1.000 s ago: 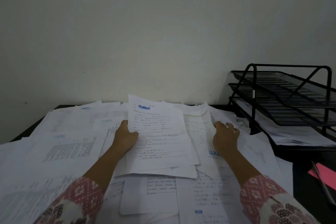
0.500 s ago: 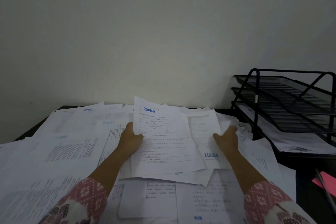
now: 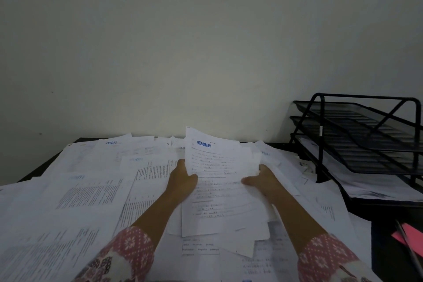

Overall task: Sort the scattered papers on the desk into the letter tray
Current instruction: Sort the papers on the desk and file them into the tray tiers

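The person's left grip, a bare hand, holds the left edge of a loose bundle of white printed sheets, thumb on top over the print and fingers hidden beneath. The right grip pinches the opposite edge the same way, thumb lying across the top page. The bundle is lifted above the middle of the dark table with its far end raised. Its top page carries a blue "APPROVED" stamp that reads upside down from here. The sheets are uneven, and lower corners stick out at different angles below the top page.

Around and under the bundle, scattered white papers overlap across most of the table. The black wire-mesh three-tier letter tray stands at the far right near the pale wall, well apart from the bundle. Its lowest tier already has white sheets in it.

The step in hand looks like gathering and squaring a bundle before it goes to the tray. To do it well, I would tap the lower edge on the table so the stray corners line up, and keep both thumbs firm so no page slides out. The stamp should help in choosing the tier. Carried across, the bundle should stay fairly flat and slide in clear of the frame's upright bars.
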A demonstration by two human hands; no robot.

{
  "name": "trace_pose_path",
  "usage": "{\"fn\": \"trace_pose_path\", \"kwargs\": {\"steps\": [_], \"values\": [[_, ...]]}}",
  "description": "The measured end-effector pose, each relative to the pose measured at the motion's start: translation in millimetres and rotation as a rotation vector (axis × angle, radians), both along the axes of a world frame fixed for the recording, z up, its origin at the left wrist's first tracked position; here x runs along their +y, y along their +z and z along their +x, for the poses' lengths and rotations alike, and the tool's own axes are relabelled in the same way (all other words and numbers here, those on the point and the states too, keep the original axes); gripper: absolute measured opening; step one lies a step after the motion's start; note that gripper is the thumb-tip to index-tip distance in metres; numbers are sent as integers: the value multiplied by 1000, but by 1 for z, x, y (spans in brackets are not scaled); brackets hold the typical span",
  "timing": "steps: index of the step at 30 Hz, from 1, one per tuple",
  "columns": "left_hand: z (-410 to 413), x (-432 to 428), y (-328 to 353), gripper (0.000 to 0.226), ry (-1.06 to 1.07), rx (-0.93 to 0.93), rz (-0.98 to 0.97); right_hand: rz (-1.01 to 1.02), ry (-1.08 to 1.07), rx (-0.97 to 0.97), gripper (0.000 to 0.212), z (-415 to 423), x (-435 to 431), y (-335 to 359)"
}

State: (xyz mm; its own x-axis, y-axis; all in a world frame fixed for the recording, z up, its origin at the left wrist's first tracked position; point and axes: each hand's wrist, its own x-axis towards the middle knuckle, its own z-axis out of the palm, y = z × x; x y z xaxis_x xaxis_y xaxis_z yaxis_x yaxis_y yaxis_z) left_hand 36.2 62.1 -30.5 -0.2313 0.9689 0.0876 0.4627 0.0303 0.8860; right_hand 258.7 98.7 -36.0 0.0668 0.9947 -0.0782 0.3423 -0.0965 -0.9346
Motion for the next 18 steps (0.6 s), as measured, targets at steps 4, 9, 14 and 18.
{"fn": "trace_pose_path", "kwargs": {"steps": [4,9,14,18], "values": [[-5,9,3,49,114,75,16,145,75,86,57,-6,-6,19],[-12,11,28,61,29,-417,92,345,132,223,43,-5,-11,56],[-9,10,64,32,82,-404,326,502,103,347,27,-10,-15,90],[-1,5,78,11,74,-390,516,619,20,384,15,-14,-19,102]]}}
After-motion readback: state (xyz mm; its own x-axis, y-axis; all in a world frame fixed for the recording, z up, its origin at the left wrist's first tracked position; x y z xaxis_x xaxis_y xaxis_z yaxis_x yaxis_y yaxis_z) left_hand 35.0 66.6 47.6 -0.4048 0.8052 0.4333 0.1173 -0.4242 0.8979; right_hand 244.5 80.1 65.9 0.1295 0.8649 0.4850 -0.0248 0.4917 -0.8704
